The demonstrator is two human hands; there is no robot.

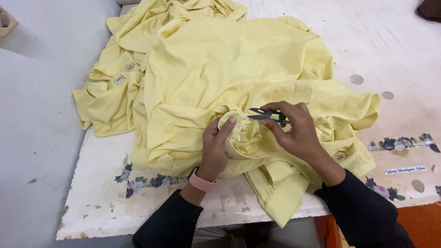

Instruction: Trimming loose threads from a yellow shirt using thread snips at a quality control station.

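A pile of pale yellow garments (220,69) lies spread over a worn white table (101,202). My left hand (215,149), with a pink wristband, pinches a bunched fold of the yellow cloth (239,133) and holds it up. My right hand (294,131) grips small green thread snips (264,114), blades pointing left and touching the top of that fold. Both sleeves are dark.
The table top is scuffed, with a floral-print strip (399,143) along its right side and another at the front left (147,181). A grey floor (32,138) lies to the left. Something orange (413,220) sits below the table's right front edge.
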